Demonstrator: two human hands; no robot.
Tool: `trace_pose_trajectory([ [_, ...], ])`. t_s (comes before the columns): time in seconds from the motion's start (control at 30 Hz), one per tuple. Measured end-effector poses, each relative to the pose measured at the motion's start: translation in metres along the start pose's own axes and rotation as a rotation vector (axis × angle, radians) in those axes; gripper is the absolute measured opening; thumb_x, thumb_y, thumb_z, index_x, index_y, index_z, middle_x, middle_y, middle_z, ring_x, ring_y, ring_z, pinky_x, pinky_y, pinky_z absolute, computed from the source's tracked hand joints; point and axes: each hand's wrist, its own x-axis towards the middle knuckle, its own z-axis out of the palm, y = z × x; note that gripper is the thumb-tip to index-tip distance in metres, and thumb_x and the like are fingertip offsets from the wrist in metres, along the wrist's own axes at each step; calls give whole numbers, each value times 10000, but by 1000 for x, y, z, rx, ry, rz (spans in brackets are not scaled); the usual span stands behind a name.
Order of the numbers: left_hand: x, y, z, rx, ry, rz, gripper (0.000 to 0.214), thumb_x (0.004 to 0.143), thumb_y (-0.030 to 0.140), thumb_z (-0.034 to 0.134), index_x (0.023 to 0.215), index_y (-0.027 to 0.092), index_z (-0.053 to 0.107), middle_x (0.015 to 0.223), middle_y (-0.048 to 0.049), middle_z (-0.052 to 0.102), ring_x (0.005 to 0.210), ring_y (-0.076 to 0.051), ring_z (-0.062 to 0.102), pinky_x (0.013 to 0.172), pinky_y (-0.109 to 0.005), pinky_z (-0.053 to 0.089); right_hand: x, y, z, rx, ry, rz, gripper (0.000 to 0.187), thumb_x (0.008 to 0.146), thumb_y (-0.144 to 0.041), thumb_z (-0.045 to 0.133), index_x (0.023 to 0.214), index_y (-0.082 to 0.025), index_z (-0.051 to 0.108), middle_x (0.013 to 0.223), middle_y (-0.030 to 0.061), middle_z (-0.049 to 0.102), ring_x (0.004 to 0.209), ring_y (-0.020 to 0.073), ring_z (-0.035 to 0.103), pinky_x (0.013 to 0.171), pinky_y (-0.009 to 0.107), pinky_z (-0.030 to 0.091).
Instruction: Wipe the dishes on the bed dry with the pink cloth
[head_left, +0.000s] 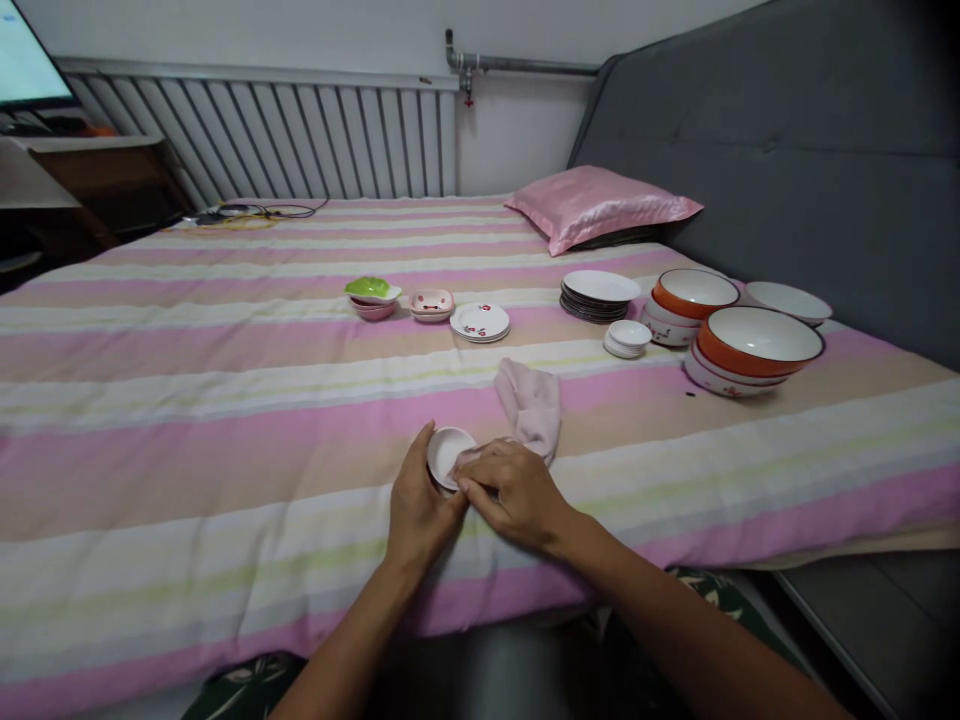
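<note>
My left hand [416, 505] is wrapped round a small white saucer [446, 452], held tilted just above the striped bed cover [225, 400]. My right hand [510, 490] pinches a pale pink cloth [532, 405] against the saucer's rim; the rest of the cloth trails away over the bed. Both hands are closed and touch each other near the bed's front edge.
Farther back lie a green leaf-shaped dish on a pink one [373, 295], a pink dish [432, 303], flowered plates [480, 322], a stack of dark-rimmed plates [598, 294], small white saucers [627, 338], orange-and-white bowls [754, 348], and a pink pillow [600, 205]. A grey headboard rises at right.
</note>
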Motion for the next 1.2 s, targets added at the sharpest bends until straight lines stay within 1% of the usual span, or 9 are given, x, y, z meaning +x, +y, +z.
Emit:
trace_pose_trajectory([
  [0.1, 1, 0, 1, -18, 43, 12, 708, 662, 306, 672, 1300, 173, 396, 1271, -125, 526, 1140, -273, 526, 945, -410, 442, 0, 0, 1, 17, 41, 29, 193, 864, -208, 496, 883, -228, 687, 937, 4, 708, 897, 169, 608, 838, 309, 417],
  [0.17, 1, 0, 1, -32, 80, 41, 678, 676, 311, 675, 1284, 172, 411, 1241, -124, 539, 1125, -261, 536, 940, -407, 448, 0, 1, 3, 58, 99, 57, 166, 855, -207, 524, 884, -227, 686, 952, 0, 710, 903, 161, 615, 838, 302, 427],
  [0.37, 1, 4, -3, 19, 173, 203, 665, 675, 326, 713, 1259, 177, 434, 1186, -124, 567, 1095, -263, 549, 900, -415, 472, 3, 2, 6, 289, 293, 154, 85, 785, -153, 601, 740, -207, 648, 867, 13, 694, 857, 153, 631, 811, 288, 468],
  [0.5, -1, 7, -7, 71, 232, 280, 662, 669, 344, 725, 1246, 185, 442, 1164, -130, 581, 1069, -275, 565, 879, -433, 482, 4, 4, 8, 354, 382, 251, 42, 755, -163, 613, 767, -200, 597, 825, 23, 659, 795, 159, 633, 756, 290, 505],
  [0.67, -3, 9, -7, 99, 241, 394, 661, 694, 301, 710, 1273, 186, 411, 1176, -142, 572, 1077, -270, 561, 883, -432, 487, 5, 4, 9, 542, 382, 404, 171, 736, -236, 641, 839, -207, 507, 757, 8, 651, 723, 158, 665, 668, 273, 547],
  [0.77, -4, 11, -6, 122, 241, 484, 658, 719, 262, 690, 1295, 173, 383, 1183, -153, 563, 1102, -266, 544, 905, -429, 478, 6, 4, 8, 616, 374, 453, 219, 714, -236, 657, 840, -210, 479, 737, 7, 659, 715, 161, 673, 646, 263, 551],
  [0.87, -5, 12, -4, 136, 215, 536, 651, 740, 226, 668, 1310, 167, 360, 1183, -154, 558, 1116, -259, 531, 918, -423, 472, 7, 4, 8, 660, 351, 476, 234, 707, -211, 640, 863, -212, 465, 718, 0, 654, 669, 151, 666, 603, 249, 547],
  [1.03, -5, 11, -3, 122, 130, 561, 645, 740, 182, 657, 1306, 148, 349, 1198, -160, 544, 1140, -251, 510, 937, -404, 463, 7, 7, 10, 664, 360, 496, 261, 694, -179, 614, 879, -221, 434, 692, -17, 632, 608, 135, 639, 534, 224, 519],
  [1.2, -4, 9, -5, 74, 68, 522, 670, 719, 185, 671, 1301, 151, 340, 1207, -159, 534, 1132, -251, 516, 933, -403, 464, 7, 8, 11, 662, 377, 509, 274, 692, -189, 622, 881, -222, 427, 687, -20, 620, 606, 135, 631, 533, 224, 507],
])
